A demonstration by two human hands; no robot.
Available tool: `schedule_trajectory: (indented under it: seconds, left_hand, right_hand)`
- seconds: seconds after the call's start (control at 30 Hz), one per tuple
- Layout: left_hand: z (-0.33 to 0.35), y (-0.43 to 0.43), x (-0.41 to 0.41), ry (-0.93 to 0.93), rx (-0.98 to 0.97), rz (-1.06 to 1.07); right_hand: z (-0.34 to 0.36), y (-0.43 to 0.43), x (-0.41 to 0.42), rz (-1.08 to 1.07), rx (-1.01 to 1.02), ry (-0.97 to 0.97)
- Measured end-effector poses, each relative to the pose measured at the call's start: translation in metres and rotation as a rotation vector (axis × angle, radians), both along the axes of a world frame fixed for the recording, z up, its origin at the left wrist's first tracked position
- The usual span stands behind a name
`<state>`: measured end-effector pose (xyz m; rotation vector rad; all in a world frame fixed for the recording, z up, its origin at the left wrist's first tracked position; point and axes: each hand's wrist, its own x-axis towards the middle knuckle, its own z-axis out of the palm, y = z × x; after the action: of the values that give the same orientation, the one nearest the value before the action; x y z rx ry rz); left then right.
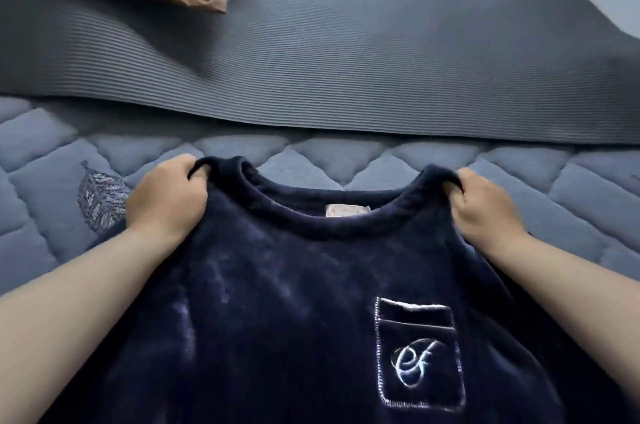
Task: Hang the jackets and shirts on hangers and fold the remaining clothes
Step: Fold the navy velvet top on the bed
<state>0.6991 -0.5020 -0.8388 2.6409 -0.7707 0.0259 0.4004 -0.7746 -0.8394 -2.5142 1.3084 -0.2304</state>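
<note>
From the head camera, you are holding the navy fleece top (277, 302) up by its two shoulders, front facing you, with the stitched chest pocket (419, 354) low on the right and the neck label (348, 210) showing inside the collar. Your left hand (166, 195) is gripping the left shoulder seam, fingers curled round a bunch of fleece. Your right hand (485, 205) is doing the same at the right shoulder. The top is hanging between your hands, over the near edge of the quilted bed cover (588, 188). Its hem is out of view below.

This looks like the spreading step before a fold. Aim to lay it face down on the quilted part, short of the grey ribbed mat (346, 77) beyond. Pull both shoulders evenly so the collar is sitting centred and the body is not twisting. Thick fleece tends to bunch, so pinch nearer the seams. Watch the patterned cloth (100, 202) just beside your left wrist, as the top could land on it.
</note>
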Motion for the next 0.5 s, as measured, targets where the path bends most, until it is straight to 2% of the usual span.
schedule_trajectory:
  seconds: [0.13,0.27,0.4,0.5]
  left_hand:
    - [0.006,-0.036,0.021,-0.087,0.071,-0.007]
    - [-0.011,-0.042,0.029,-0.171,0.118,0.02]
    - [-0.009,-0.046,0.02,-0.191,0.124,0.027]
    - [0.004,-0.042,-0.005,-0.181,0.175,-0.075]
  right_hand:
    - [0.006,-0.031,0.029,0.045,-0.117,0.126]
    - [-0.009,-0.04,0.037,0.072,-0.18,0.174]
    - [-0.007,-0.037,0.044,0.068,-0.083,0.287]
    - [0.016,-0.023,0.039,0.048,0.055,0.338]
